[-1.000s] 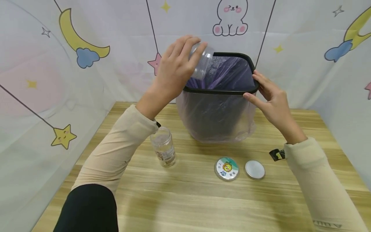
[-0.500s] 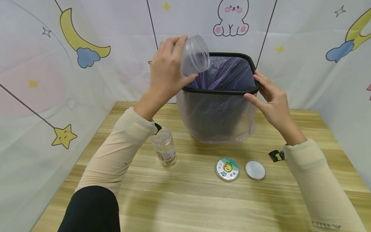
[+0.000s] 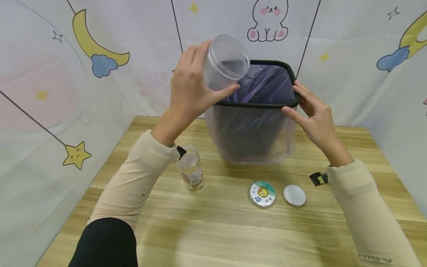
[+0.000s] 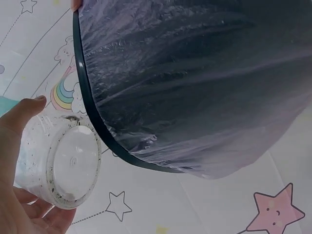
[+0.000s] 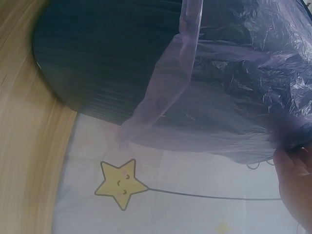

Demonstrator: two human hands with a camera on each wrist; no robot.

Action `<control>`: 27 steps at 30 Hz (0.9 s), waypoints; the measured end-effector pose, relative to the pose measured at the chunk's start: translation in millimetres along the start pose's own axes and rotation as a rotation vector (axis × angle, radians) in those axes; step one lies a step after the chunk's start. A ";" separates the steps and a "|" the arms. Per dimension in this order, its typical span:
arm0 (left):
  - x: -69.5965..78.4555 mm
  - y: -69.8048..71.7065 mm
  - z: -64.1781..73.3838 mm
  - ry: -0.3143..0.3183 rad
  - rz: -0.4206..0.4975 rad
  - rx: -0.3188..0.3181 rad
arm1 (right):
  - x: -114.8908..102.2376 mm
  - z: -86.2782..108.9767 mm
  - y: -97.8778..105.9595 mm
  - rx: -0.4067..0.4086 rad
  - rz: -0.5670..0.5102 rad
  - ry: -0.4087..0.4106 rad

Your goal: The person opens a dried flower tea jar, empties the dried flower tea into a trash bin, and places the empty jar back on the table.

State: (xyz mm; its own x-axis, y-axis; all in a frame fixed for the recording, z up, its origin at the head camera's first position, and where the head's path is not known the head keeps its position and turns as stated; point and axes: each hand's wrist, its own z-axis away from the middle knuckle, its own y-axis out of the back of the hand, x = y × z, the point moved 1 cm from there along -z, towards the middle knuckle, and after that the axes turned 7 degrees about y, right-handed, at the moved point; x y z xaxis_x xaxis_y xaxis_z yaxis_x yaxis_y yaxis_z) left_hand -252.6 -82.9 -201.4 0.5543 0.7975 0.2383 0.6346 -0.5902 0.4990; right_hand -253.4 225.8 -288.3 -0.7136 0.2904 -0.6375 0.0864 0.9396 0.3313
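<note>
My left hand [image 3: 191,79] grips a clear plastic jar [image 3: 224,61], tilted with its open mouth toward the head camera, over the left side of the trash can [image 3: 250,133]. In the left wrist view, dark specks cling to the wall and base of the jar [image 4: 73,163]. The trash can has a black rim [image 3: 255,106] and a thin purple bag [image 4: 204,87] folded over it. My right hand [image 3: 315,120] holds the can's right rim, thumb in front and fingers behind. In the right wrist view, part of that hand [image 5: 296,183] shows at the bag's edge.
A second clear jar [image 3: 192,172], labelled and lidless, stands on the wooden table [image 3: 213,230] below my left wrist. Two round lids lie before the can: a printed lid [image 3: 262,194] and a plain white lid [image 3: 294,195]. A cartoon-print cloth [image 3: 153,55] hangs behind.
My left hand has turned the jar from mouth-down in the can to mouth toward the head camera, raising it slightly and shifting left. My right hand keeps its hold on the rim.
</note>
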 end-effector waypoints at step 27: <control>31.2 16.7 46.7 0.003 0.264 0.000 | -4.9 0.5 0.5 -0.072 -0.099 -0.084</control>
State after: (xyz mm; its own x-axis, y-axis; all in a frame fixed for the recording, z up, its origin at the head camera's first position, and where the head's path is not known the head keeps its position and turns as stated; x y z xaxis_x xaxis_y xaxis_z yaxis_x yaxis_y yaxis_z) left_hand -199.5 -73.7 -224.4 0.6987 0.6165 0.3630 0.4681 -0.7776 0.4197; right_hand -249.5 224.9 -285.4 -0.6549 0.2141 -0.7248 -0.0338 0.9498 0.3112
